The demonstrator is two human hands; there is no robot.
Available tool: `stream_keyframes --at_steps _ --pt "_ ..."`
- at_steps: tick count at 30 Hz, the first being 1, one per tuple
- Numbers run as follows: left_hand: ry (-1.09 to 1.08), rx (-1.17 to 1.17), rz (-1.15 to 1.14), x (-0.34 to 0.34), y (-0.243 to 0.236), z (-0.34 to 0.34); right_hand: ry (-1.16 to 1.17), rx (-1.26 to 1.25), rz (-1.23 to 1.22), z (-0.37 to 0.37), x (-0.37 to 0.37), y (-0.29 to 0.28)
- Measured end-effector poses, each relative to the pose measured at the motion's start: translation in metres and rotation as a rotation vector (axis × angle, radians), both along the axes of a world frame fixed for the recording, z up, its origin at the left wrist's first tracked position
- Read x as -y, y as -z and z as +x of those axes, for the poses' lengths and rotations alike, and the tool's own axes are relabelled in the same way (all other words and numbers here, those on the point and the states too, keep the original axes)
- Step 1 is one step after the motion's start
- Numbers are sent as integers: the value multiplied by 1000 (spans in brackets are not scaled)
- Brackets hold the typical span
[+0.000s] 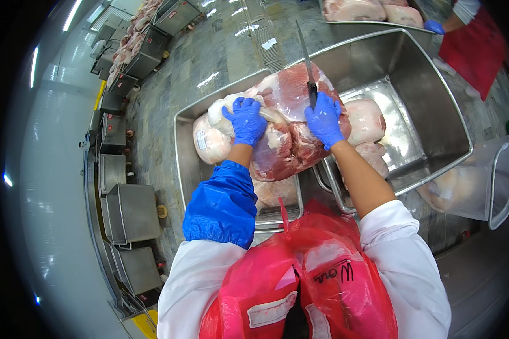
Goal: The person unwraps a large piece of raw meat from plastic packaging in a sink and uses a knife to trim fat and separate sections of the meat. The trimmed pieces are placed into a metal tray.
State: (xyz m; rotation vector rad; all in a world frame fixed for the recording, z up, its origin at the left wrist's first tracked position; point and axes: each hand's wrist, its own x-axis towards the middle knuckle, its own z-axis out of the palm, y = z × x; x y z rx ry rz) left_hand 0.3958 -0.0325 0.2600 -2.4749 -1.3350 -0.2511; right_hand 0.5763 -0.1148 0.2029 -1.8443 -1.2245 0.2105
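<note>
Steel carts (pixel 133 212), a row along the left wall. Left steel bin (pixel 189 175), near. Left hand (pixel 247 120), blue-gloved, fingers curled over pale fat — whether gripping, I cannot tell. Large raw cut (pixel 274 150), red, lying over the left bin, its right end reaching the right one. Knife (pixel 307 62), blade pointing far. Right hand (pixel 325 120), apart from the left — clasped round the knife's black handle. Right steel bin (pixel 421 73), holding pale meat pieces (pixel 366 120).

Steel bins (pixel 134 212) beside a wall (pixel 51 169) (pale)
</note>
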Motion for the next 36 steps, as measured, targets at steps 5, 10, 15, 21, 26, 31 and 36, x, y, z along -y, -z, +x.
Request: stream_keyframes --at_steps 5,10,15,21,26,31,36 --pt "-82 146 28 -6 10 -1 -15 -46 -17 -4 6 -2" --pt "113 316 -58 -10 5 -7 19 9 40 -4 7 -1" --pt "158 680 34 42 15 -55 65 13 68 -9 4 -1" --pt "-187 1228 -581 29 50 -66 -103 -64 64 16 16 -13" --pt "-203 1373 -605 10 81 -102 -400 -337 -347 33 127 -64" --pt "-193 1638 -240 7 32 -86 -489 -539 -670 18 233 -109" --pt "-25 385 -110 -28 -38 -58 -469 -771 -853 -13 249 -116"
